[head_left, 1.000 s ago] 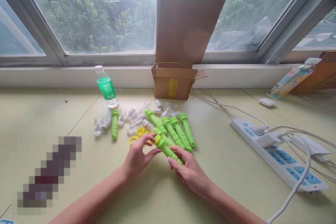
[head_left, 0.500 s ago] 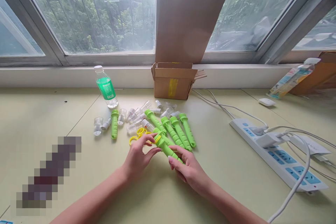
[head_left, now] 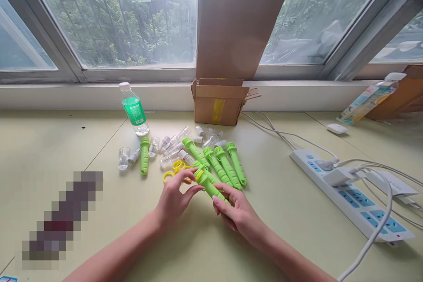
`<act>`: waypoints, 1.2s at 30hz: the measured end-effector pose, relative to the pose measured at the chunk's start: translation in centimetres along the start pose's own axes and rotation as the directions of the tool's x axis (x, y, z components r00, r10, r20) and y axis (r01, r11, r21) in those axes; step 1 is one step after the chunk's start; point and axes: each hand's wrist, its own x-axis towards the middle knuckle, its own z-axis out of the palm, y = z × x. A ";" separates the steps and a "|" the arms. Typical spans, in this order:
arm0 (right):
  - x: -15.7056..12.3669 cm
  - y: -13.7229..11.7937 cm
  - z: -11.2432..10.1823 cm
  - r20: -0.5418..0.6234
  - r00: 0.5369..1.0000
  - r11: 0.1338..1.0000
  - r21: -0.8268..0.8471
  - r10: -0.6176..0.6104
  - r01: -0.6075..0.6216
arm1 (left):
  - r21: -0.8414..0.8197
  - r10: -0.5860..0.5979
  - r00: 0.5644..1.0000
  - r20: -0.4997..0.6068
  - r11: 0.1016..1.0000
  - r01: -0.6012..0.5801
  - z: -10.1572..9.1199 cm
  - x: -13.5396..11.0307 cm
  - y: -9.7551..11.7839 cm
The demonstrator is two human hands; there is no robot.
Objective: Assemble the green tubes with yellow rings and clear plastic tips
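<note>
While holding a green tube (head_left: pixel 210 188) slantwise over the table (head_left: pixel 198 251) in the curled right hand (head_left: pixel 238 209), touches the yellow ring (head_left: pixel 199 175) around its upper end with the half-curled left hand (head_left: pixel 172 196), too hidden to tell how firmly. Just beyond, loose yellow rings (head_left: pixel 175 168), then more green tubes (head_left: pixel 218 167) beside clear cups (head_left: pixel 124 158). Farther back, a bottle (head_left: pixel 134 112); nearest the windowsill (head_left: pixel 158 94), a cardboard box (head_left: pixel 214 108).

A notched green tube (head_left: pixel 210 188), a yellow ring (head_left: pixel 199 175) around its threaded end, slants between the hands (head_left: pixel 242 212).
</note>
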 end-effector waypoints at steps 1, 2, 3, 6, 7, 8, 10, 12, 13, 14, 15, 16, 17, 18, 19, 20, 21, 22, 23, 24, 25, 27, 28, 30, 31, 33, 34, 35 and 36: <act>0.0 0.0 0.0 0.004 1.000 1.000 0.005 -0.001 0.001 | 0.000 0.000 1.000 -0.002 1.000 0.000 0.0 0.0 0.0; -0.1 -0.1 0.0 0.008 1.000 1.000 0.011 0.000 0.000 | 0.001 0.000 1.000 -0.004 1.000 0.000 0.0 0.0 0.0; -0.1 -0.1 0.0 0.010 1.000 1.000 0.015 0.002 -0.002 | 0.002 0.001 1.000 -0.007 1.000 -0.001 0.0 0.0 0.1; -0.2 -0.1 0.0 0.013 1.000 1.000 0.025 0.005 -0.005 | -0.001 0.008 1.000 -0.011 1.000 -0.008 -0.1 0.1 0.2; -0.2 -0.1 0.0 0.016 1.000 1.000 0.029 0.005 -0.006 | -0.001 0.010 1.000 -0.011 1.000 -0.010 -0.1 0.1 0.2; -0.2 -0.1 0.0 0.019 1.000 0.999 0.035 0.004 -0.005 | -0.001 0.011 1.000 -0.011 1.000 -0.011 -0.1 0.1 0.2; -0.1 -0.1 0.0 0.028 1.000 0.999 0.050 0.002 -0.003 | 0.004 0.011 1.000 -0.012 1.000 -0.011 -0.1 0.1 0.2; -0.1 -0.1 0.0 0.036 0.999 0.998 0.067 0.003 -0.006 | 0.006 0.006 1.000 -0.014 1.000 -0.006 -0.1 0.1 0.2; -0.1 -0.1 0.0 0.039 0.999 0.997 0.072 0.004 -0.007 | 0.005 0.004 1.000 -0.015 1.000 -0.003 -0.1 0.1 0.2; -0.1 -0.1 0.0 0.041 0.999 0.997 0.076 0.005 -0.008 | 0.003 0.001 1.000 -0.015 1.000 -0.001 -0.1 0.1 0.2; -0.1 -0.1 0.0 0.043 0.999 0.997 0.078 0.006 -0.010 | 0.002 0.000 1.000 -0.015 1.000 0.000 -0.1 0.1 0.2; -0.1 -0.1 0.0 0.045 0.999 0.997 0.080 0.006 -0.010 | 0.000 -0.001 1.000 -0.016 1.000 0.001 -0.1 0.0 0.2; -0.1 -0.1 0.0 0.045 0.999 0.997 0.082 0.007 -0.010 | -0.002 0.000 1.000 -0.017 1.000 0.000 -0.1 0.0 0.2; -0.2 -0.1 0.0 0.045 0.999 0.996 0.086 0.008 -0.012 | -0.003 0.000 1.000 -0.018 1.000 0.000 -0.1 0.0 0.2; -0.2 -0.1 0.0 0.047 0.999 0.996 0.089 0.010 -0.014 | -0.003 -0.002 1.000 -0.019 1.000 0.002 -0.1 0.0 0.2; -0.2 -0.1 0.0 0.046 0.999 0.996 0.091 0.011 -0.015 | -0.002 -0.004 1.000 -0.018 1.000 0.004 -0.1 0.0 0.2; -0.2 -0.1 0.0 0.046 0.999 0.996 0.092 0.012 -0.016 | -0.002 -0.006 1.000 -0.016 1.000 0.005 -0.1 0.0 0.1; -0.2 -0.1 0.0 0.045 0.999 0.996 0.092 0.012 -0.016 | 0.000 -0.007 1.000 -0.014 1.000 0.007 -0.1 0.0 0.1; -0.2 -0.2 0.0 0.045 0.999 0.996 0.091 0.012 -0.016 | 0.002 -0.008 1.000 -0.012 1.000 0.008 0.0 0.0 0.1; -0.2 -0.2 0.0 0.044 0.999 0.996 0.088 0.010 -0.014 | 0.005 -0.009 1.000 -0.011 1.000 0.009 -0.1 0.1 0.1; -0.2 -0.2 0.0 0.044 0.999 0.996 0.087 0.008 -0.012 | 0.007 -0.008 1.000 -0.010 1.000 0.008 -0.1 0.1 0.2; -0.3 -0.3 0.1 0.052 0.999 0.996 0.092 0.003 -0.008 | 0.014 -0.001 1.000 -0.014 1.000 0.001 -0.2 0.2 0.3; -0.3 -0.3 0.1 0.060 0.998 0.995 0.101 0.000 -0.006 | 0.018 0.005 1.000 -0.016 1.000 -0.005 -0.3 0.2 0.4; -0.3 -0.5 0.2 0.078 0.997 0.992 0.125 -0.002 -0.007 | 0.022 0.021 1.000 -0.018 1.000 -0.020 -0.4 0.3 0.4; -0.3 -0.5 0.3 0.085 0.996 0.991 0.135 -0.002 -0.009 | 0.020 0.027 0.999 -0.016 0.999 -0.027 -0.5 0.3 0.5; -0.3 -0.6 0.3 0.092 0.996 0.988 0.151 0.001 -0.015 | 0.009 0.034 0.999 -0.006 0.999 -0.034 -0.5 0.4 0.5; -0.3 -0.6 0.4 0.093 0.996 0.987 0.157 0.004 -0.019 | 0.003 0.034 0.999 -0.001 0.999 -0.034 -0.5 0.4 0.4; -0.3 -0.6 0.4 0.094 0.996 0.986 0.163 0.007 -0.022 | -0.003 0.032 0.999 0.002 0.999 -0.032 -0.5 0.4 0.4; -0.3 -0.6 0.4 0.094 0.996 0.985 0.170 0.007 -0.023 | -0.007 0.027 1.000 0.005 1.000 -0.027 -0.5 0.4 0.4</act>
